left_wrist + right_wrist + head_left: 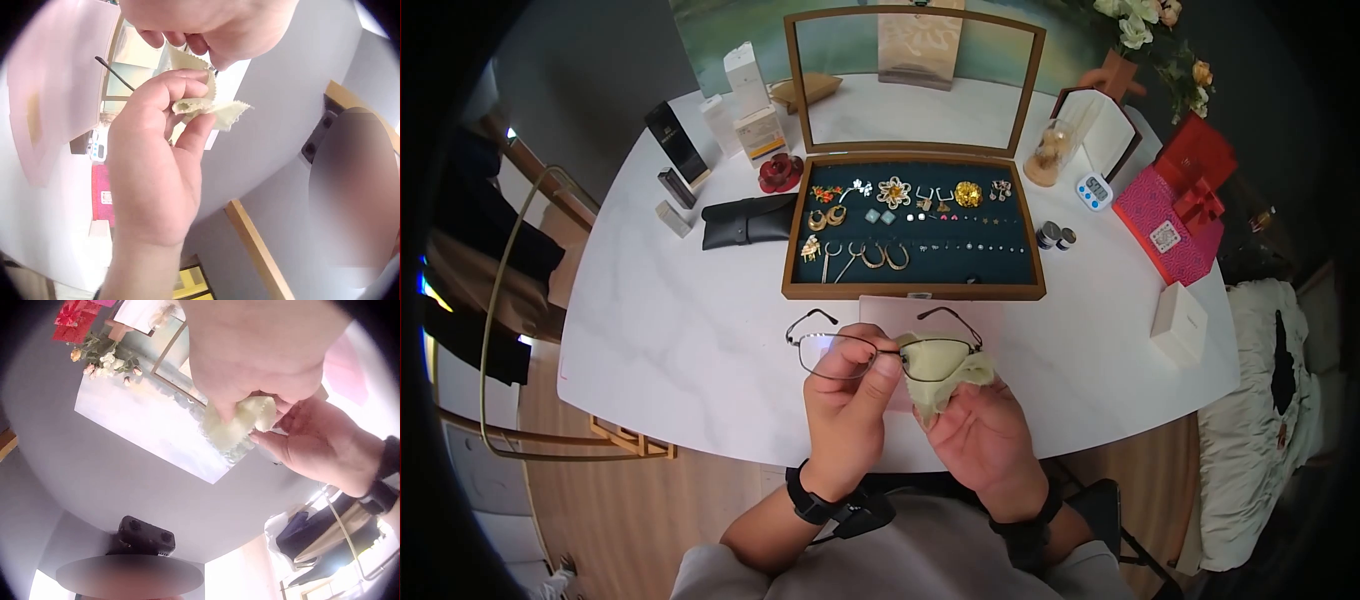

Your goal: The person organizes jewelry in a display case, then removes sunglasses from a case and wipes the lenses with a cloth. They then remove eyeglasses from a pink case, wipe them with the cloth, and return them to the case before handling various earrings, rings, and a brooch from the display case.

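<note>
A pair of thin dark-framed glasses (887, 352) is held up over the near side of the table, its temples pointing away. My left hand (846, 415) pinches the frame near the bridge between thumb and fingers. Around the lens on the right lies a pale yellow cloth (945, 368), which my right hand (988, 432) grips from below. In the left wrist view the cloth (199, 105) shows folded between fingers and thumb. The right wrist view shows the cloth (240, 425) bunched under the fingers; the lens there is mostly hidden.
Beyond the hands stands an open jewelry case (915, 292) with earrings and brooches. A black pouch (748, 222) and several small boxes are at the left. On the right are a timer (1094, 191), a pink bag (1165, 232) and a white box (1179, 326). A pink sheet (990, 320) lies beneath the glasses.
</note>
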